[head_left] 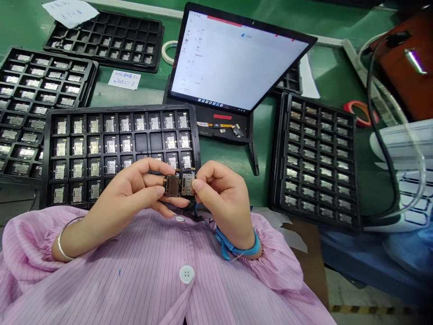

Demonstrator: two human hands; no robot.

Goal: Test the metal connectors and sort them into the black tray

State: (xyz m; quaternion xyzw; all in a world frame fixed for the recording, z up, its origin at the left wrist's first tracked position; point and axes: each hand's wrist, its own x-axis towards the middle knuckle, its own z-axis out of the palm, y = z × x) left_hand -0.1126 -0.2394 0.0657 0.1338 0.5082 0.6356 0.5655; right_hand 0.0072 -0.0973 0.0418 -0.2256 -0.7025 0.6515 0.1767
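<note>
My left hand point(135, 187) pinches a small module with a dark brown face point(172, 185) between thumb and fingers. Right beside it, my right hand point(221, 194) grips a second small module with a silvery metal face point(187, 183) by its right edge. The two modules are side by side, over the front edge of a black compartment tray point(47, 158). Rows of similar silver modules sit in that tray, and two pockets in its second row hold nothing. My fingers hide part of the front rows.
An open laptop point(230, 63) stands behind, with flex-cable parts point(223, 126) on its base. More trays lie at left point(94, 74), back left point(160, 45) and right point(282, 149). Tape rolls point(350, 108), a handwritten label point(124, 80) and a black cable point(375, 113) are around.
</note>
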